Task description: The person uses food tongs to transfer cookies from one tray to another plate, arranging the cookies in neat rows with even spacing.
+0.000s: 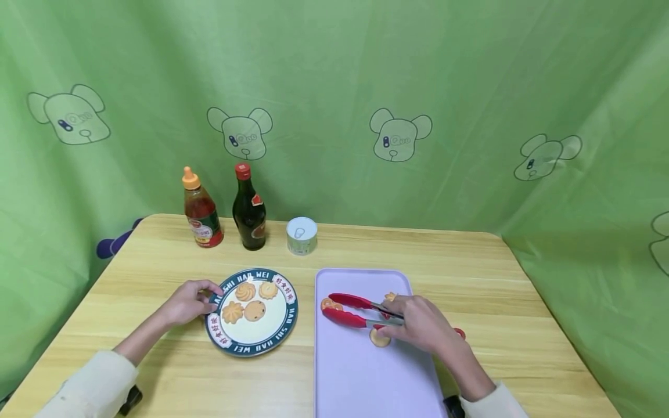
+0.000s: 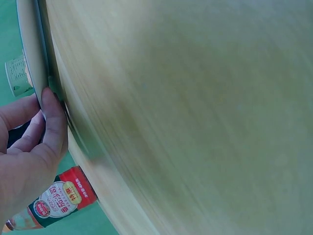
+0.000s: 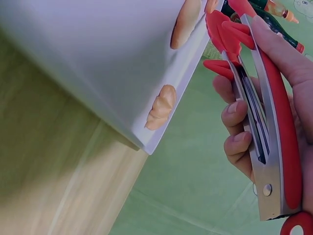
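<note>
My left hand (image 1: 188, 302) pinches the left rim of a round plate (image 1: 258, 332) with a dark lettered border; the left wrist view shows thumb and fingers on its edge. Several cookies (image 1: 254, 310) lie on the plate. My right hand (image 1: 418, 322) grips metal tongs (image 3: 281, 147) with red handles and red tips, over a lilac tray (image 1: 366, 383). The tong tips stand either side of a brown cookie (image 1: 329, 305) near the tray's left edge. Under the right hand, a round cookie (image 1: 380, 338) and a ridged cookie (image 3: 161, 107) rest on the tray, partly hidden in the head view.
Behind the plate stand a sauce bottle (image 1: 202, 215) with an orange cap, a dark bottle (image 1: 249, 212) with a red cap and a small tin can (image 1: 301, 236). A green curtain (image 1: 324, 69) hangs behind the wooden table (image 1: 486, 290).
</note>
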A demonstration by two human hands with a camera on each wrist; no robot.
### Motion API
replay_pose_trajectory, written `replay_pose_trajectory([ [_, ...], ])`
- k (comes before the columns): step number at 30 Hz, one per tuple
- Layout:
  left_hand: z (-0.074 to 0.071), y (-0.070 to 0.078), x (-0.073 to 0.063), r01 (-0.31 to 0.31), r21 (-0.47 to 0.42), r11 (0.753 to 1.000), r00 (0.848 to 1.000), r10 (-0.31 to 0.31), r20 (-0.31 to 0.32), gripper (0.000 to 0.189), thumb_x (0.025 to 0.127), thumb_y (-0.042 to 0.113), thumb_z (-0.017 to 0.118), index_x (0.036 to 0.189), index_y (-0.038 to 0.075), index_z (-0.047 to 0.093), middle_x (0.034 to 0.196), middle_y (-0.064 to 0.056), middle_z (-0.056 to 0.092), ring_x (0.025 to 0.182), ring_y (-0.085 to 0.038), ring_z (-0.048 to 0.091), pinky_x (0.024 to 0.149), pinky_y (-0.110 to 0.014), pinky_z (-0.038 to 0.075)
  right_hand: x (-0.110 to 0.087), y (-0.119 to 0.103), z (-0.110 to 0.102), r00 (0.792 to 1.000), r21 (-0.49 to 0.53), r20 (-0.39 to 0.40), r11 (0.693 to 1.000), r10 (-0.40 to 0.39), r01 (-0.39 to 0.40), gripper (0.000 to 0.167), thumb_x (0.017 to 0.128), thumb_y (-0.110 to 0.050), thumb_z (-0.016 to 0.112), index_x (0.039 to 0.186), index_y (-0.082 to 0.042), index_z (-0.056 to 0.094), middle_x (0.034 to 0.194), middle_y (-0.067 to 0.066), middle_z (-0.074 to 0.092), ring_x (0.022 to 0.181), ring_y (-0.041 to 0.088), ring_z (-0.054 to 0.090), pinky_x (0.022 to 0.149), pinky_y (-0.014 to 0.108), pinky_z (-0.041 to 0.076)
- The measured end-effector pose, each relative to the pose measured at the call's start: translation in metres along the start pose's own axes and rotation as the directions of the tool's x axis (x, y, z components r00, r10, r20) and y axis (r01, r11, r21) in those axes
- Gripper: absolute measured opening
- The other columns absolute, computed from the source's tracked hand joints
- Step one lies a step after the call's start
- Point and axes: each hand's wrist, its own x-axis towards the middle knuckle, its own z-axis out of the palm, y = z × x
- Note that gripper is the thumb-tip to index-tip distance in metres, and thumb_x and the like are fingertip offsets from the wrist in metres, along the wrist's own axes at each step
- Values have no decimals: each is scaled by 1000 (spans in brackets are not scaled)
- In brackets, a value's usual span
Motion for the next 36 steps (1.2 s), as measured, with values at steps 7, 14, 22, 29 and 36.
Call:
replay_pose_trajectory([
  [7, 0, 0, 0, -5, 5, 1000, 1000, 5, -3, 31, 82, -2, 62, 113, -1, 60, 93, -11, 59, 74, -19, 54, 61, -30, 51, 0, -2, -1, 1000, 12, 3, 1000, 19, -19, 54, 68, -41, 81, 109, -9, 72, 93, -1, 71, 74, 9, 52, 65, 25, 44],
  [14, 0, -1, 0, -9, 0, 1000, 1000, 9, -3, 30, 83, -2, 62, 113, -1, 60, 92, -11, 59, 74, -18, 54, 61, -29, 51, 6, -5, -7, 1000, 14, -11, 1000, 5, -4, 49, 69, -41, 80, 108, -11, 72, 87, -4, 69, 69, 8, 49, 63, 24, 44],
  [22, 0, -1, 0, -8, 0, 1000, 1000, 8, -1, 31, 82, -2, 62, 113, -1, 60, 92, -11, 59, 74, -19, 54, 61, -30, 50, 16, -15, -13, 999, -10, -24, 999, -31, 31, 50, 70, -41, 79, 109, -10, 72, 72, -10, 59, 63, 7, 42, 57, 19, 36],
  [29, -1, 0, 0, -7, 0, 1000, 1000, 7, 1, 31, 83, -2, 62, 114, -1, 60, 93, -11, 59, 74, -19, 54, 61, -29, 50, 31, -31, -13, 996, 4, -36, 997, -82, 82, 50, 70, -42, 80, 109, -11, 72, 76, -6, 65, 65, 5, 46, 58, 20, 38],
  [36, -1, -1, 0, 0, -6, 1000, 1000, 0, 1, 31, 83, -2, 62, 113, -1, 60, 92, -11, 59, 74, -19, 54, 60, -29, 50, 46, -53, -11, 995, -2, -11, 995, -101, 101, 53, 69, -43, 80, 110, -11, 71, 84, -2, 69, 63, 6, 47, 58, 18, 39],
])
